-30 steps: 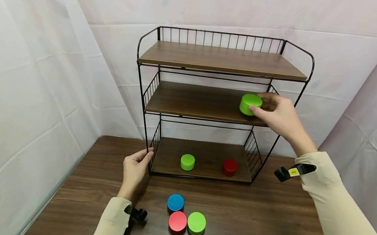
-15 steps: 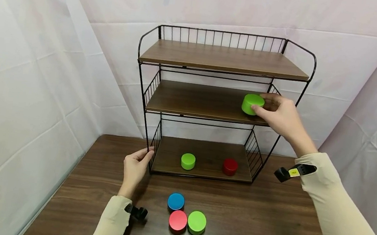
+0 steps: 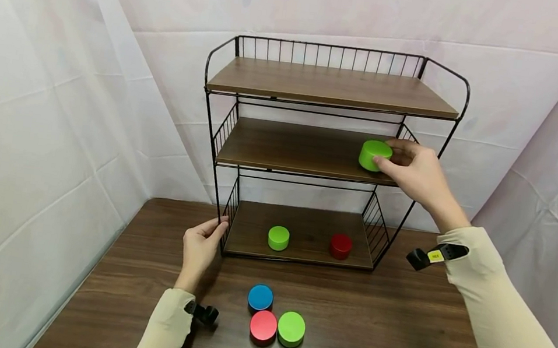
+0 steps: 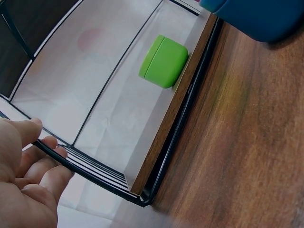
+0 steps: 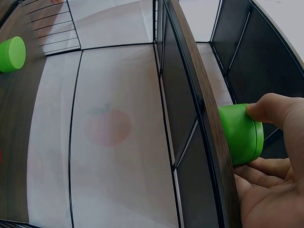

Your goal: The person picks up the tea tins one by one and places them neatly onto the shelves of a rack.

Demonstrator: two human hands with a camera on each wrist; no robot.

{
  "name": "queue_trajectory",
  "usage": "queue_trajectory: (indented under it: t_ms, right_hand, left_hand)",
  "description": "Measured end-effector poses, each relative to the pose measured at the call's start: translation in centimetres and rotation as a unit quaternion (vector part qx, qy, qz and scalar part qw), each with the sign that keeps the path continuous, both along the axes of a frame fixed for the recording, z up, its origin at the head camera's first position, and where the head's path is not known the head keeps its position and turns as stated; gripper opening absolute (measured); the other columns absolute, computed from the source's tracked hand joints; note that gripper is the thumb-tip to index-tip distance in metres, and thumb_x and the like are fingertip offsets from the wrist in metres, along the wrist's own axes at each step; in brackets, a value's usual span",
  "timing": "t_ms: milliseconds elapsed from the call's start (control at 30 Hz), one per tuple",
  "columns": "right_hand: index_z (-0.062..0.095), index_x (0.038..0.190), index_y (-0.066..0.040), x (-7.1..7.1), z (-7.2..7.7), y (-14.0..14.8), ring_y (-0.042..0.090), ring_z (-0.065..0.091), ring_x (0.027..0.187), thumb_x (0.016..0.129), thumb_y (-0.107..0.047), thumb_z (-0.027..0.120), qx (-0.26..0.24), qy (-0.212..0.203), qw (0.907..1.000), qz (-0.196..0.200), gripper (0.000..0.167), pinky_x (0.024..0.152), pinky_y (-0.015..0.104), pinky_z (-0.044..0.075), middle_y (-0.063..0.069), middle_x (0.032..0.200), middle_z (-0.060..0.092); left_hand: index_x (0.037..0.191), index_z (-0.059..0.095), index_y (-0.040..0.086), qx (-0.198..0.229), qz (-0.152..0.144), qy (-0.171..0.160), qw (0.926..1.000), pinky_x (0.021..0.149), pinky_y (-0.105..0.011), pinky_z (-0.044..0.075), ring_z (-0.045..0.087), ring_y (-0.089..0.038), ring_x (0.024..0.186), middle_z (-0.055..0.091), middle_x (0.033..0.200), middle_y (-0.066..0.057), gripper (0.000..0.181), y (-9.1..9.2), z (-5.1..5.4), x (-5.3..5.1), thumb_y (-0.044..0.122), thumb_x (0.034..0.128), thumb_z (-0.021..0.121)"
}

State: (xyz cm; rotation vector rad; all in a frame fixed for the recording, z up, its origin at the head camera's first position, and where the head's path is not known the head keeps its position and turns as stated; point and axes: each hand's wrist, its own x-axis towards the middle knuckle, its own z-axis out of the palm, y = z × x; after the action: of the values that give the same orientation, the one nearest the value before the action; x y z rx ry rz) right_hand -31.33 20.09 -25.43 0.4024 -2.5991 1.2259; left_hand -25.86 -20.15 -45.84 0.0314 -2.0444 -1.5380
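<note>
While the left hand (image 3: 200, 250) grips the three-tier wire rack (image 3: 333, 86), right hand (image 3: 419, 173): pinches a lime-green canister (image 3: 371, 154), thumb in front, fingers behind; not let go.
Left hand: thumb and fingers curled round the rack's left side, low down, just beside the bottom shelf (image 3: 311, 225); same spot as a second ago, so probably steadying it.
Lime-green canister: upright or nearly so, right part of the middle shelf (image 3: 288, 147), near the front edge; base on or just over the board, can't tell which.
Canister shift: over the last second a touch to the right and slightly lower against the shelf, hand going with it; head view drifts a little too, so the real move is small.
Middle shelf: change reads as fine positioning rather than carrying, my judgement; step looks nearly done but unfinished while the pinch is on.
Bottom shelf: second green canister (image 3: 278, 238) left of centre, dark red canister (image 3: 340, 247) toward the right end, well apart; both unmoved.
Tabletop (image 3: 386, 323): blue canister (image 3: 260, 297) behind, coral-red canister (image 3: 263, 326) in front, third green canister (image 3: 291, 328) beside the coral-red one; contact unclear, layout unchanged.
</note>
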Motion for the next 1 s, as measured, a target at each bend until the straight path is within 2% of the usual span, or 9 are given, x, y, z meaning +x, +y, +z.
queue_trajectory:
  t_ms: [233,633,800,1000]
  right_hand:
    - [0.058,0.142,-0.003,-0.08,0.08,-0.03,0.03,0.066,0.119,0.095,-0.048,0.071,0.004,-0.005,1.0,-0.001,0.067,0.076,0.009,0.048,0.02,0.133,0.067]
    - [0.058,0.142,-0.002,-0.07,0.08,-0.08,0.03,0.065,0.118,0.095,-0.047,0.07,0.004,-0.002,1.0,-0.003,0.066,0.075,0.009,0.048,0.021,0.132,0.067]
    - [0.059,0.141,-0.002,0.01,-0.05,0.0,0.029,0.066,0.117,0.095,-0.046,0.07,0.004,-0.001,1.0,-0.007,0.065,0.074,0.009,0.048,0.02,0.131,0.068]
    - [0.058,0.142,-0.001,-0.09,-0.15,0.0,0.031,0.066,0.118,0.095,-0.046,0.07,0.004,-0.006,1.0,-0.006,0.066,0.074,0.008,0.048,0.021,0.132,0.067]
  left_hand:
    - [0.108,0.079,-0.002,-0.005,0.005,-0.006,1.0,0.071,-0.008,0.048,0.071,-0.004,0.088,0.078,0.101,-0.021,0.016,-0.06,-0.08,0.03,0.004,0.0942,0.074]
    - [0.108,0.079,-0.003,-0.005,0.008,-0.004,1.0,0.073,-0.007,0.048,0.07,0.0,0.089,0.078,0.101,-0.021,0.016,0.0,-0.13,-0.18,0.004,0.0941,0.074]
    - [0.109,0.079,-0.003,-0.008,0.009,-0.006,0.9999,0.075,-0.007,0.048,0.072,-0.007,0.093,0.078,0.102,-0.021,0.017,0.04,-0.11,-0.14,0.004,0.0945,0.074]
    - [0.108,0.079,-0.003,-0.01,0.012,-0.011,0.9998,0.074,-0.006,0.048,0.072,-0.008,0.093,0.078,0.102,-0.02,0.017,0.02,-0.15,-0.21,0.004,0.0945,0.074]
